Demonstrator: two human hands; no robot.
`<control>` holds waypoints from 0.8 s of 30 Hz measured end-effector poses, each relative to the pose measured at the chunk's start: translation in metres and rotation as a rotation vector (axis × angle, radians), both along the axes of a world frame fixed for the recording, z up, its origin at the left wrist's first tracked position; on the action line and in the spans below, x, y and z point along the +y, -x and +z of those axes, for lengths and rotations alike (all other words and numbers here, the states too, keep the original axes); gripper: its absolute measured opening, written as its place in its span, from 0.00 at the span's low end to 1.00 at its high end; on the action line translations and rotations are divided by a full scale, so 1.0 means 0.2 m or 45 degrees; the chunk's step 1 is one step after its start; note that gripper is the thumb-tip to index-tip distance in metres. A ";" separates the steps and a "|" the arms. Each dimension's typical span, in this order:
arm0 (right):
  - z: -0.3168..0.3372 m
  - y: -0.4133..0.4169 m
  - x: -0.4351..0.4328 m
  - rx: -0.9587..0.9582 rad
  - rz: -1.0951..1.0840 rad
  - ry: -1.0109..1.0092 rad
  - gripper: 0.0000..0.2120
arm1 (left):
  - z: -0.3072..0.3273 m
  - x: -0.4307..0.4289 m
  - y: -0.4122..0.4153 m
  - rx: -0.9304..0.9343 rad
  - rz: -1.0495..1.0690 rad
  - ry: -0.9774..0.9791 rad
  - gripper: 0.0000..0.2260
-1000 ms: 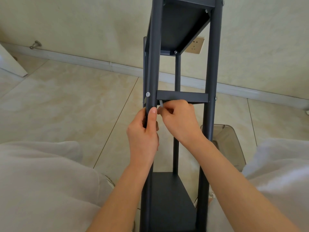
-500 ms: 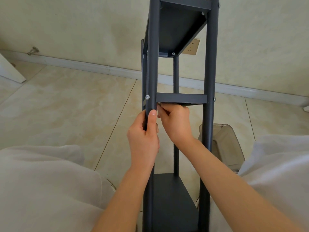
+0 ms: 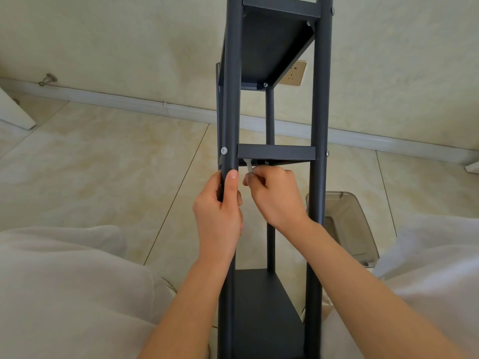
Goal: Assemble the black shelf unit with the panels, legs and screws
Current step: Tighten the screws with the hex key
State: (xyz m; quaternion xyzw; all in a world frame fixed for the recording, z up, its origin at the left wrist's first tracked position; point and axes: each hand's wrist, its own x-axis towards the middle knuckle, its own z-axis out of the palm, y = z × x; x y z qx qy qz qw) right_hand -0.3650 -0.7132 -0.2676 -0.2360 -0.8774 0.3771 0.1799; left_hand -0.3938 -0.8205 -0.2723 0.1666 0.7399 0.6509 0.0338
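A: Three panels already sit between the legs of the shelf unit, which stands upright on the floor.

B: And this step?

A: I judge it's tightening a screw under the middle panel. The left hand is wrapped around the front leg just below it.

B: The right hand?

A: Its fingers are pinched on a small pale key that reaches up beneath the panel. The next turn needs the key seated square.

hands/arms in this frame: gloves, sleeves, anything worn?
Nothing worn. The left hand and right hand are bare, with no gloves, rings or watch in view. Both forearms are bare up to the frame edge, no sleeves showing. Nails are short and unpainted.
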 end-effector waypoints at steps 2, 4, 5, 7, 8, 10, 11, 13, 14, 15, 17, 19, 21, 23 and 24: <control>0.04 -0.02 0.00 0.017 -0.014 -0.014 0.13 | 0.00 0.00 0.00 -0.001 0.006 0.011 0.15; 0.07 -0.03 0.00 0.046 -0.017 -0.008 0.14 | 0.00 0.00 0.00 0.005 0.010 0.015 0.14; 0.08 -0.04 -0.01 0.055 -0.019 -0.001 0.14 | 0.00 0.00 0.00 0.009 0.011 0.016 0.14; 0.09 -0.03 -0.01 0.058 -0.017 0.009 0.14 | 0.00 0.00 0.00 0.012 0.008 0.015 0.14; 0.09 -0.03 -0.01 0.055 -0.014 0.011 0.13 | 0.01 0.00 -0.01 0.007 0.006 0.013 0.14; 0.09 -0.02 -0.01 0.037 -0.010 0.011 0.13 | 0.00 0.00 -0.01 0.001 0.002 0.014 0.14; 0.09 -0.02 -0.01 0.027 -0.011 0.011 0.13 | 0.00 0.00 -0.01 0.000 0.002 0.018 0.14; 0.09 -0.01 -0.01 0.022 -0.013 0.012 0.13 | 0.00 0.00 0.00 -0.005 0.005 0.022 0.15; 0.09 -0.01 -0.01 0.023 -0.015 0.010 0.13 | 0.01 0.00 0.00 -0.008 0.006 0.023 0.15; 0.09 -0.01 -0.01 0.021 -0.017 0.004 0.14 | 0.01 0.00 0.00 -0.008 0.009 0.023 0.15; 0.09 0.00 -0.01 0.017 -0.026 -0.011 0.14 | 0.01 0.00 -0.01 -0.005 0.011 0.018 0.15; 0.08 0.01 -0.01 0.008 -0.037 -0.028 0.13 | 0.01 0.00 -0.01 -0.006 0.012 0.010 0.14; 0.08 0.01 -0.02 -0.006 -0.035 -0.033 0.13 | 0.01 0.00 -0.01 -0.002 0.015 0.014 0.15; 0.08 0.01 -0.02 -0.002 -0.019 -0.017 0.13 | 0.01 -0.01 -0.01 -0.005 0.020 0.014 0.15; 0.08 0.02 -0.03 0.011 -0.011 -0.007 0.13 | 0.01 -0.01 -0.01 -0.002 0.022 0.013 0.15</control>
